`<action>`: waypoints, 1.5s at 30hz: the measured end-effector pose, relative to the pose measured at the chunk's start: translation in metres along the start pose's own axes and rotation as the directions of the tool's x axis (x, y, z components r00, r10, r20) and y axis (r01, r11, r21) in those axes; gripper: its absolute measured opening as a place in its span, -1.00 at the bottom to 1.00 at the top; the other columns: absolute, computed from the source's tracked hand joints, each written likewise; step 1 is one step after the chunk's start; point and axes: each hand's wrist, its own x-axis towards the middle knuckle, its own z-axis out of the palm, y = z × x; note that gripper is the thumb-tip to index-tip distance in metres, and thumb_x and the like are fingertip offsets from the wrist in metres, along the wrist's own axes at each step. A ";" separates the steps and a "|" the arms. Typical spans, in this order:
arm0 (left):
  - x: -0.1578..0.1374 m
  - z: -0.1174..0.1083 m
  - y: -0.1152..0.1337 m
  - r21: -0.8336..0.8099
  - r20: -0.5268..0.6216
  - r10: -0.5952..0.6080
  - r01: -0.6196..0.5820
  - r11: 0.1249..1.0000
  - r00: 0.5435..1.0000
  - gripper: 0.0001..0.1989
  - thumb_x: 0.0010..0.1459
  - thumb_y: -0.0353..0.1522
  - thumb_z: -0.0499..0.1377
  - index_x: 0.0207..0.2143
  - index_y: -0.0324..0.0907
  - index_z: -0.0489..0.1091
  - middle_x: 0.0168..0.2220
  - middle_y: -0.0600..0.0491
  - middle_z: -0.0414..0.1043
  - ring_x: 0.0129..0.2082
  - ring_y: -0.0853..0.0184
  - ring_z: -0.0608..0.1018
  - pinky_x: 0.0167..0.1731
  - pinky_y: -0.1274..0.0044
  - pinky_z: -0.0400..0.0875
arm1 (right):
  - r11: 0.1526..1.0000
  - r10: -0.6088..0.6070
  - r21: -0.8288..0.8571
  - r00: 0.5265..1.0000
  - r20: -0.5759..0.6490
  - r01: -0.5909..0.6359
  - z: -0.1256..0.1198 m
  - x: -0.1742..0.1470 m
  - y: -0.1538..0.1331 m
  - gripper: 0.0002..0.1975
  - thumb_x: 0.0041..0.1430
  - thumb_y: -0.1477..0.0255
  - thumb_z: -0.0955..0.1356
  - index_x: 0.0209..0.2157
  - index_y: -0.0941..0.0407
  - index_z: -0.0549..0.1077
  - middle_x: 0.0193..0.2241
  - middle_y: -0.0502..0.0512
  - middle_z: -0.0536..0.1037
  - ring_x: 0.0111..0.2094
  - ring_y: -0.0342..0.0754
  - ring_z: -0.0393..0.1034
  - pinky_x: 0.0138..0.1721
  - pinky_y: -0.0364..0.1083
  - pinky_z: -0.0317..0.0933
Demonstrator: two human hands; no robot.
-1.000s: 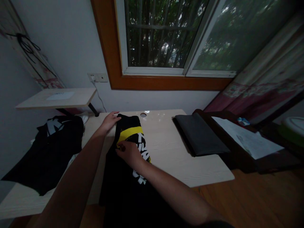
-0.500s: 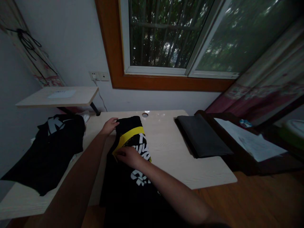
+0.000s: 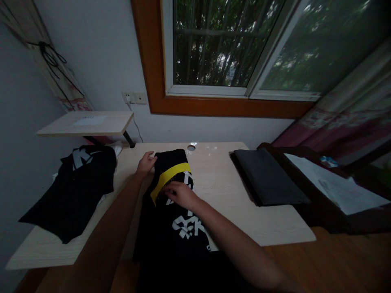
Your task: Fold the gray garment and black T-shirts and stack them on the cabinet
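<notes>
A black T-shirt (image 3: 171,158) with a yellow band and white lettering lies folded into a narrow strip on the pale desk (image 3: 220,179). Its near end runs down toward the desk's front edge, dark and hard to make out. At its far left corner, the fingertips and thumb of my left hand (image 3: 146,163) close on the fabric's edge. My right hand (image 3: 183,195) rests over the middle of the shirt, just below the yellow band. Its fingers are loosely bent and apart, with no cloth seen gripped in them; it covers part of the lettering.
Another black garment (image 3: 76,191) lies in a heap at the left, beside a low shelf (image 3: 88,124) on the desk. A dark grey flat case (image 3: 269,177) is on the right. Beyond it, white papers (image 3: 332,183) lie on dark furniture. A window (image 3: 226,49) is above.
My right hand has let go of the shirt's left edge and moved right over the lettering. My left hand stays at the far corner. The whole view has shifted slightly.
</notes>
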 end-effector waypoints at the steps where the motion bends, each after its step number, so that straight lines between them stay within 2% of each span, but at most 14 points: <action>1: -0.005 -0.001 -0.001 -0.001 -0.004 0.006 -0.006 1.000 1.000 -0.47 0.07 -0.18 0.23 0.07 -0.17 0.35 -0.46 0.15 0.38 -0.43 0.36 0.49 -0.36 0.53 0.39 | 0.999 -0.006 -0.043 1.000 -0.021 0.005 -0.005 -0.001 0.006 -0.77 0.27 0.53 0.37 -0.07 0.07 0.58 -0.18 0.09 0.60 -0.13 -0.07 0.48 -0.04 -0.10 0.31; 4: -0.026 -0.006 -0.002 0.044 0.002 0.012 -0.012 0.999 1.000 -0.41 0.06 -0.16 0.25 0.13 -0.15 0.32 -0.42 0.14 0.43 -0.41 0.34 0.52 -0.33 0.51 0.40 | 0.987 -0.043 -0.157 0.995 -0.087 0.029 -0.023 -0.009 0.023 -0.77 0.29 0.52 0.35 -0.05 0.08 0.56 -0.12 0.14 0.60 -0.03 -0.02 0.44 0.07 -0.01 0.28; 7: -0.052 -0.011 -0.001 0.133 0.062 0.032 -0.040 0.990 0.998 -0.34 0.07 -0.13 0.26 0.21 -0.10 0.27 -0.34 0.10 0.49 -0.36 0.31 0.55 -0.29 0.47 0.42 | 0.972 -0.083 -0.230 0.990 -0.110 0.056 -0.035 -0.023 0.037 -0.75 0.31 0.51 0.33 -0.02 0.08 0.55 -0.04 0.16 0.57 0.04 0.00 0.40 0.12 0.05 0.27; 10: -0.077 -0.014 0.001 0.175 0.159 0.046 -0.074 0.982 0.986 -0.26 0.07 -0.13 0.27 0.28 -0.09 0.19 -0.29 0.08 0.51 -0.30 0.25 0.58 -0.24 0.41 0.45 | 0.950 -0.094 -0.305 0.990 -0.104 0.059 -0.038 -0.038 0.044 -0.70 0.30 0.50 0.34 0.04 0.07 0.52 0.04 0.20 0.51 0.10 0.04 0.36 0.13 0.08 0.28; 14: -0.097 -0.011 -0.001 0.170 0.178 0.097 -0.127 0.977 0.979 -0.24 0.03 -0.16 0.31 0.27 -0.09 0.20 -0.19 0.04 0.51 -0.22 0.22 0.58 -0.13 0.34 0.47 | 0.926 -0.061 -0.375 0.995 -0.083 0.025 -0.039 -0.052 0.044 -0.64 0.33 0.46 0.32 0.13 0.03 0.47 0.06 0.22 0.48 0.09 0.07 0.35 0.11 0.10 0.30; 21: -0.100 -0.009 -0.006 0.201 0.150 0.108 -0.137 0.970 0.983 -0.31 0.05 -0.22 0.28 0.24 -0.05 0.25 -0.18 0.04 0.52 -0.20 0.20 0.58 -0.08 0.31 0.46 | 0.925 -0.019 -0.380 0.996 -0.084 -0.015 -0.051 -0.064 0.043 -0.66 0.34 0.44 0.30 0.11 0.04 0.47 0.03 0.21 0.47 0.04 0.08 0.34 0.07 0.10 0.28; 24: -0.099 -0.009 -0.004 0.230 0.141 0.102 -0.132 0.964 0.985 -0.37 0.07 -0.24 0.26 0.22 -0.04 0.29 -0.19 0.05 0.52 -0.22 0.22 0.58 -0.10 0.33 0.46 | 0.939 0.017 -0.335 0.984 -0.179 -0.078 -0.053 -0.066 0.050 -0.70 0.33 0.43 0.32 0.07 0.07 0.48 0.00 0.21 0.46 0.03 0.08 0.32 0.09 0.09 0.25; 27: -0.100 -0.008 0.000 0.242 0.133 0.081 -0.112 0.964 0.988 -0.39 0.07 -0.25 0.25 0.21 -0.05 0.29 -0.20 0.05 0.52 -0.22 0.22 0.58 -0.13 0.35 0.46 | 0.934 0.120 -0.291 0.950 -0.290 -0.207 -0.053 -0.061 0.055 -0.69 0.32 0.40 0.34 0.07 0.10 0.47 -0.05 0.21 0.46 0.01 0.08 0.32 0.10 0.08 0.23; 31: -0.103 -0.007 0.005 0.295 0.094 0.076 -0.101 0.950 0.993 -0.45 0.10 -0.27 0.22 0.17 -0.05 0.33 -0.20 0.05 0.53 -0.22 0.21 0.58 -0.12 0.36 0.44 | 0.886 0.272 -0.274 0.898 -0.347 -0.374 -0.049 -0.045 0.050 -0.66 0.30 0.41 0.34 0.09 0.11 0.43 -0.08 0.20 0.47 -0.02 0.07 0.35 0.07 0.01 0.22; 34: -0.104 -0.006 0.007 0.308 0.084 0.070 -0.093 0.947 0.994 -0.48 0.10 -0.30 0.21 0.15 -0.05 0.35 -0.21 0.06 0.53 -0.23 0.21 0.58 -0.13 0.37 0.44 | 0.823 0.347 -0.325 0.866 -0.360 -0.465 -0.041 -0.032 0.040 -0.61 0.32 0.44 0.29 0.16 0.13 0.36 -0.07 0.26 0.49 -0.05 0.08 0.40 0.02 -0.02 0.22; 39: -0.102 -0.004 0.007 0.303 0.078 0.057 -0.078 0.950 0.995 -0.49 0.09 -0.32 0.20 0.14 -0.07 0.36 -0.21 0.06 0.53 -0.22 0.24 0.58 -0.13 0.39 0.43 | 0.728 0.399 -0.468 0.864 -0.307 -0.502 -0.033 -0.028 0.030 -0.52 0.29 0.55 0.25 0.23 0.13 0.28 -0.06 0.30 0.51 -0.05 0.12 0.40 -0.04 0.00 0.20; 45: -0.103 0.011 0.016 0.290 0.103 0.056 -0.084 0.953 0.993 -0.54 0.13 -0.34 0.18 0.12 -0.08 0.38 -0.25 0.09 0.55 -0.25 0.29 0.58 -0.16 0.44 0.44 | 0.677 0.451 -0.496 0.839 -0.306 -0.544 -0.045 -0.044 0.033 -0.46 0.23 0.57 0.27 0.25 0.10 0.22 0.00 0.24 0.48 0.02 0.13 0.35 -0.02 0.01 0.15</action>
